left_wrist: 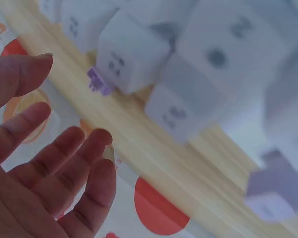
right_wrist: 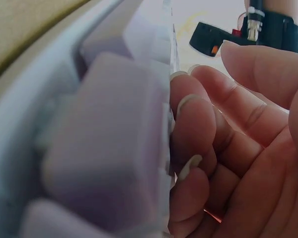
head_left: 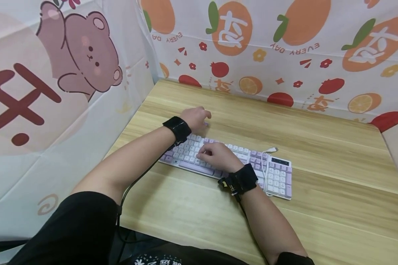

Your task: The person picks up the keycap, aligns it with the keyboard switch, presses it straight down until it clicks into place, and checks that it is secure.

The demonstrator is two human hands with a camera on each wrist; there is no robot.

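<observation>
A white and lilac keyboard point(head_left: 195, 166) lies on the wooden table, its white cable point(head_left: 264, 173) laid across the right part of the keys. My left hand point(head_left: 195, 118) is over the table just behind the keyboard's back left edge, with fingers loosely bent and nothing held. Close to it lies a small purple piece point(left_wrist: 98, 83), too small and blurred for me to tell its kind; in the head view the hand partly hides it. My right hand point(head_left: 220, 156) rests over the middle keys, fingers loosely curled and empty, fingertips point(right_wrist: 191, 124) at the keys.
The wooden table point(head_left: 318, 147) extends to the right of the keyboard. Printed cloth point(head_left: 199, 33) hangs behind the table, and another cloth with a bear point(head_left: 89, 55) hangs on the left. Black straps point(head_left: 177, 129) with cords sit on both wrists.
</observation>
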